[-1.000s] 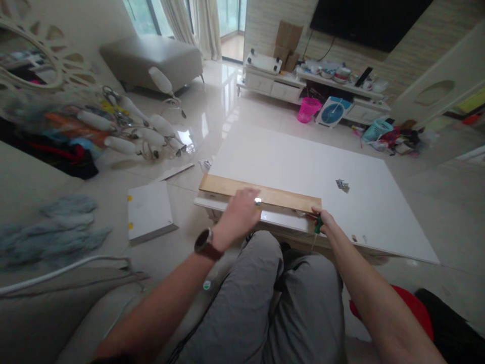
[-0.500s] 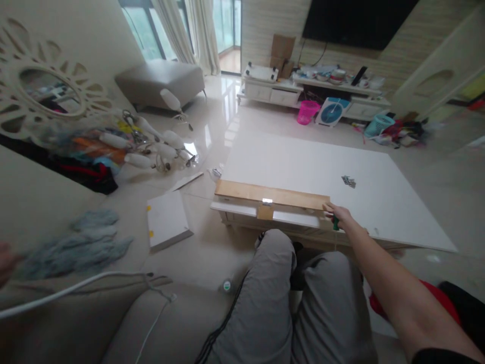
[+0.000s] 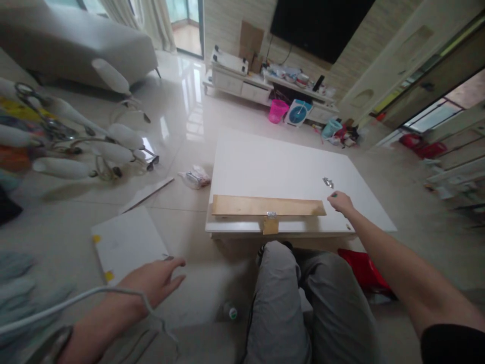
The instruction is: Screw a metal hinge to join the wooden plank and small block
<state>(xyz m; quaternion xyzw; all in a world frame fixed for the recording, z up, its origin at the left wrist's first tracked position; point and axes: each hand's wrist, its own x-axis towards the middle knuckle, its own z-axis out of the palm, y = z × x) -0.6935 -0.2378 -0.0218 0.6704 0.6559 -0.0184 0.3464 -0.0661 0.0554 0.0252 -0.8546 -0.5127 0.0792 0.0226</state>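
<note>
My right hand (image 3: 340, 202) is closed in a fist above the white table (image 3: 261, 162), off the right end of a long wooden board (image 3: 242, 205). A bit of green shows in the fist, part of a green-handled screwdriver (image 3: 334, 195). Just beyond the hand lies a small pile of metal hardware (image 3: 328, 182). A metal hinge (image 3: 271, 214) sits at the board's front edge, with a small wooden block (image 3: 270, 226) hanging from it. My left hand (image 3: 161, 279) holds nothing; its fingers are apart, over the floor near a white panel (image 3: 127, 237).
A white cable (image 3: 94, 292) crosses in front of my left forearm. Lamp arms with white shades (image 3: 62, 168) lie at the left. A plastic bag (image 3: 197, 176) rests on the floor by the table. Something red (image 3: 366, 270) is beside my right knee.
My left hand has come in from the left edge with its fingers apart. My right hand has left the board's right end and moved toward the hardware pile. The view has shifted right.
</note>
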